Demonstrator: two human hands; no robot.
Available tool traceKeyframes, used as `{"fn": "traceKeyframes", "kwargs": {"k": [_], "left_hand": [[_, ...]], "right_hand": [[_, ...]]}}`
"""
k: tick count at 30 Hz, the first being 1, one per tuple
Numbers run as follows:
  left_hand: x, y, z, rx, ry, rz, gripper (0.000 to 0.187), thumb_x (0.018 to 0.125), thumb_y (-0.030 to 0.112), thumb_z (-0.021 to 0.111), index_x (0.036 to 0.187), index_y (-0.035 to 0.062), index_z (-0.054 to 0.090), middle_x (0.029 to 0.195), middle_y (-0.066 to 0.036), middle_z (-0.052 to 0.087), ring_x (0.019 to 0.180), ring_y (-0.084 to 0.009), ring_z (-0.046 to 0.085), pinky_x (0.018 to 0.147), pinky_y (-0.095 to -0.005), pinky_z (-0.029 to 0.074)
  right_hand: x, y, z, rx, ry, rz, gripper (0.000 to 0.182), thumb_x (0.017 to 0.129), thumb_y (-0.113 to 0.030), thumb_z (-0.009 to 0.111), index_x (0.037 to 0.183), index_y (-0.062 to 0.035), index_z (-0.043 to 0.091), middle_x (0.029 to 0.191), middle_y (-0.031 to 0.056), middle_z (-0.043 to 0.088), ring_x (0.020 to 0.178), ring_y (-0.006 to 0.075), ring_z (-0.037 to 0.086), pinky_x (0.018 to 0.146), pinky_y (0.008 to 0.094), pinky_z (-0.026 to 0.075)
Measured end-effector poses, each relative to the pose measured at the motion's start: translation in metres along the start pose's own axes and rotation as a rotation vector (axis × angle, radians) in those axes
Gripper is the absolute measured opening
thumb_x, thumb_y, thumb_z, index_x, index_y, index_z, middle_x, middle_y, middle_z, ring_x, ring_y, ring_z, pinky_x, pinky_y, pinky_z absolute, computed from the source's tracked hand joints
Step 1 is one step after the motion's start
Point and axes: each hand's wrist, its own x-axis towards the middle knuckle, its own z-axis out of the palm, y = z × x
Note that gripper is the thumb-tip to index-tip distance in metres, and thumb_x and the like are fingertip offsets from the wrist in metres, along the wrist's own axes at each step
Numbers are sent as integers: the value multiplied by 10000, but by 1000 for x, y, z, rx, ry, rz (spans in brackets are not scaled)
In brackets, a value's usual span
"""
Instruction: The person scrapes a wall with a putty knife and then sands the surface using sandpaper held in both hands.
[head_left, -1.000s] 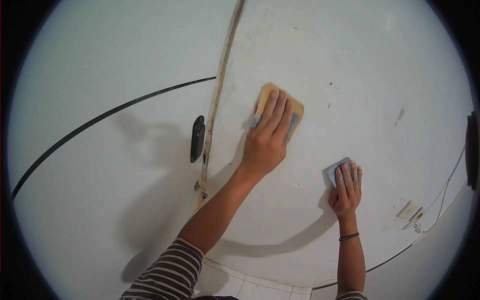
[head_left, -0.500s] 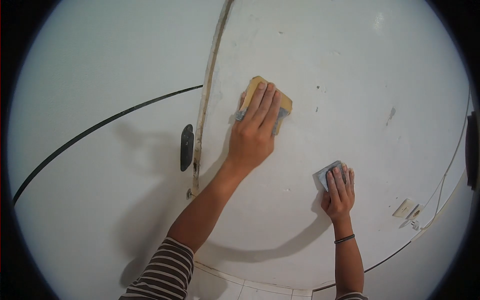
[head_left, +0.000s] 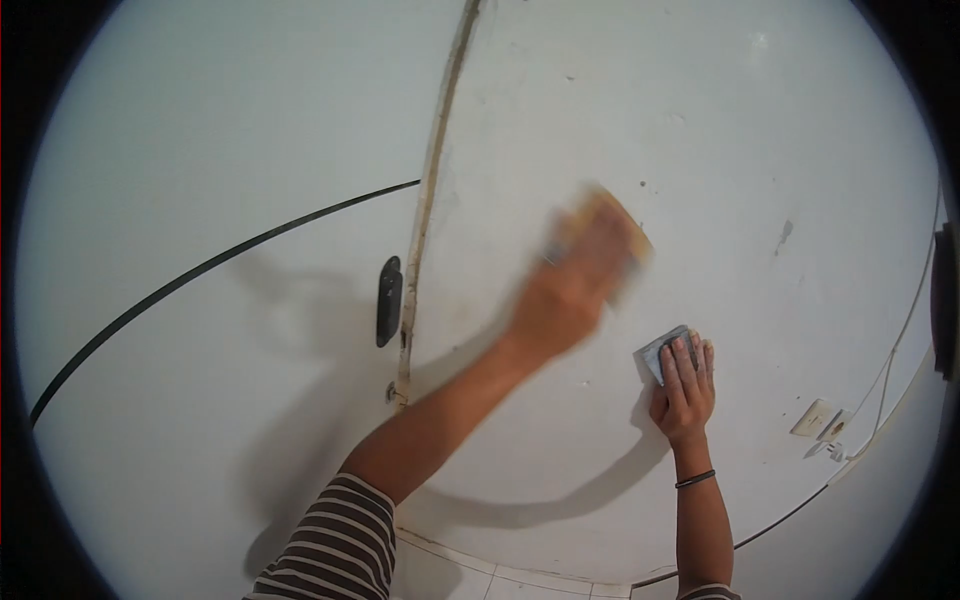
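My left hand (head_left: 568, 296) is smeared by motion, its fingers laid over a yellow-and-grey piece of sandpaper (head_left: 632, 222) against the white wall (head_left: 560, 440). To the right and lower, my right hand (head_left: 684, 395) presses a folded grey piece of sandpaper (head_left: 655, 353) on the same wall, fingers over its face and the thumb tucked at its lower side. The wall has small pits and a grey scuff (head_left: 784, 236). A dark band circles my right wrist.
Left of the wall is a white door with a black handle plate (head_left: 389, 301), a dark strip (head_left: 230, 238) and a key (head_left: 392, 392) in its lock. Sockets (head_left: 811, 418) with a plug and white cable (head_left: 885, 385) sit at lower right. Floor tiles (head_left: 540, 583) show below.
My left hand has swept right and slightly down across the wall with the yellow-and-grey sandpaper. My right hand stays nearly in place on the grey piece. The view has shifted slightly.
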Motion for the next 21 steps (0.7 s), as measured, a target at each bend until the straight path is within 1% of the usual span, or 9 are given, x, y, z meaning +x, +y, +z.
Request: {"fn": "traceKeyframes", "kwargs": {"k": [1,4,8,9,11,13,15,19,21], "left_hand": [[-5,15,-1,-101,-81,87,568,912,21,571,1470,-30,478,1547,-206,455,1487,-335,369,1213,-552,268],[5,-11,4,34,12,-1,558,921,15,537,1474,-31,473,1548,-205,452,1472,-328,395,1212,-556,269],[54,-81,-19,236,320,-247,584,854,-76,528,1436,-88,479,1528,-246,450,1475,-408,352,1215,-572,257],[55,-83,-21,237,295,-267,551,942,-16,553,1484,-26,452,1565,-210,420,1490,-371,339,1226,-538,242],[47,-65,-12,217,200,-184,564,918,-32,564,1474,-23,469,1558,-200,437,1494,-366,339,1223,-564,232],[34,-35,-5,160,99,-63,634,842,-101,546,1468,-24,478,1547,-189,457,1499,-335,345,1212,-621,223],[28,-24,-1,162,62,2,565,885,-23,571,1444,-47,490,1515,-204,488,1478,-338,381,1200,-610,267],[58,-61,-18,204,227,-133,569,890,-48,556,1452,-66,469,1516,-226,474,1477,-377,366,1219,-536,285],[63,-56,-12,118,240,-195,572,876,-54,547,1442,-77,472,1517,-229,472,1476,-392,361,1202,-539,314]], "right_hand": [[-1,-3,2,4,-4,7,371,904,-33,498,1203,-6,715,1333,170,652,1305,417,570,1143,584,399],[0,-1,-1,1,-8,-2,373,902,-48,497,1201,-9,717,1338,160,650,1298,413,577,1145,577,400],[2,-1,-2,5,-10,3,370,907,-60,492,1194,-16,721,1333,156,655,1293,399,584,1148,559,405],[3,0,-4,0,-11,12,369,907,-60,492,1193,-16,721,1333,156,655,1293,397,585,1148,558,407],[3,-2,-3,11,-17,20,367,907,-62,493,1192,-17,721,1334,155,655,1292,394,586,1148,555,410],[1,-1,-1,6,-5,16,360,916,-68,495,1192,-17,721,1334,156,655,1294,393,585,1150,553,409],[1,-3,0,9,-2,12,354,925,-73,497,1195,-19,720,1335,154,655,1296,391,584,1154,552,406],[5,-3,-3,9,-10,15,347,937,-76,502,1203,-26,719,1340,145,655,1301,381,582,1160,546,400],[3,-4,-5,7,-15,31,349,934,-73,506,1207,-32,719,1343,139,654,1302,376,582,1162,539,400]]}}
